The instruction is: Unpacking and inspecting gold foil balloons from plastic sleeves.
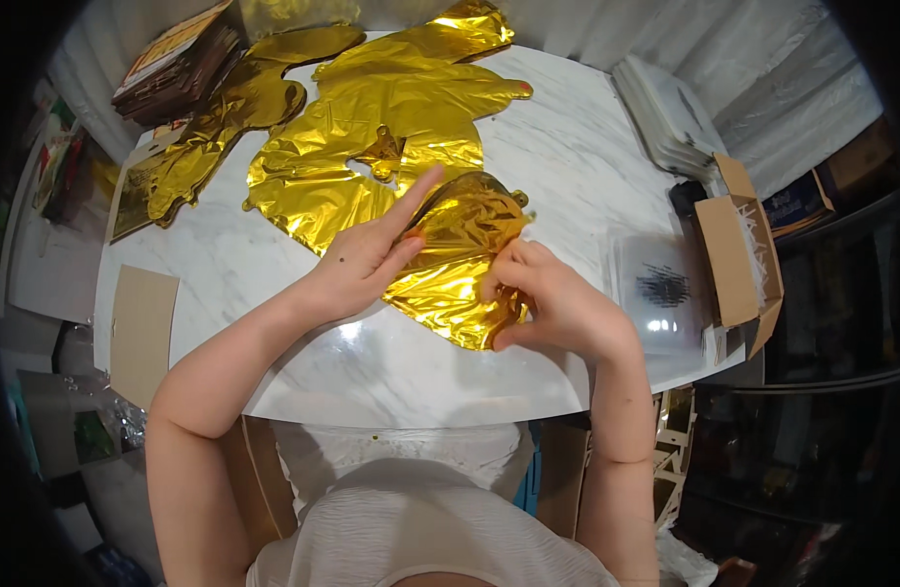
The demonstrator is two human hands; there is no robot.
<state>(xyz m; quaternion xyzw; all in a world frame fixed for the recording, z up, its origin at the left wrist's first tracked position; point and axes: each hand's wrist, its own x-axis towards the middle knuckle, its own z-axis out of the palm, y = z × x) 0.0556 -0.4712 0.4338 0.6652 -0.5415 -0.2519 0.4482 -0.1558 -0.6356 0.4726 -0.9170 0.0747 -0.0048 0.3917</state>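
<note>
In front of me lies a folded gold foil balloon [450, 303], deflated and creased. My right hand [562, 298] is closed on its right edge, thumb low and fingers curled into the foil. At its left edge rests my left hand [362, 262], fingers stretched out, the index finger pointing away from me and the thumb against the foil. Just beyond spreads a larger flat gold foil balloon [411, 112], with a small gap near its middle. More gold foil pieces [230, 108] lie stacked to the far left.
A pile of cards [176, 64] stands at the back left, and a cardboard strip [144, 328] lies at the left edge. On the right are stacked clear plastic cases [665, 112], clear plastic bags [655, 284] and an open cardboard box [729, 259]. The marble-patterned table [323, 377] has a curved front edge.
</note>
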